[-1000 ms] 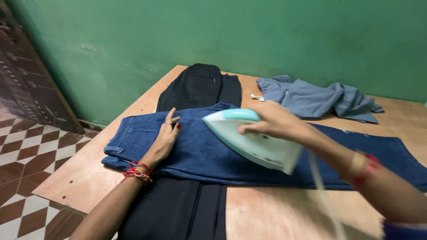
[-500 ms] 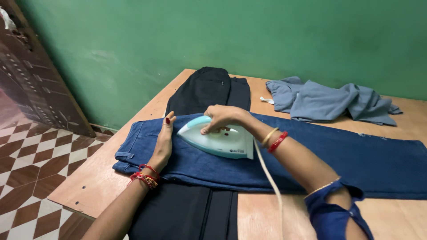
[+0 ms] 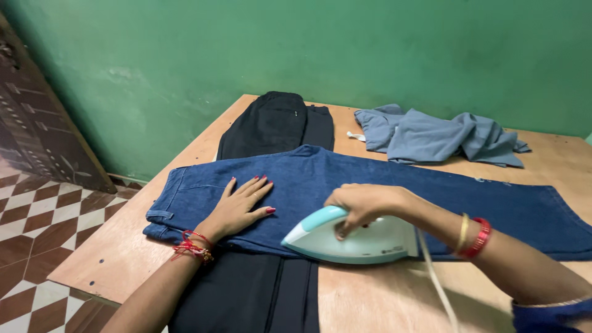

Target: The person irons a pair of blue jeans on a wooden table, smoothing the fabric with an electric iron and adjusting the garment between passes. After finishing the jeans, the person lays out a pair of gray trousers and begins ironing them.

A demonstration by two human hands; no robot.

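Iron (image 3: 354, 239) handle inside right hand (image 3: 364, 203) grip, atop jeans (image 3: 370, 185).

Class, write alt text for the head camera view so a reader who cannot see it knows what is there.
A person's right hand grips a white and teal iron at the near edge of blue jeans spread across a wooden table, while the left hand lies flat on the jeans. Black trousers lie under the jeans, and a crumpled grey-blue garment sits near the green wall.
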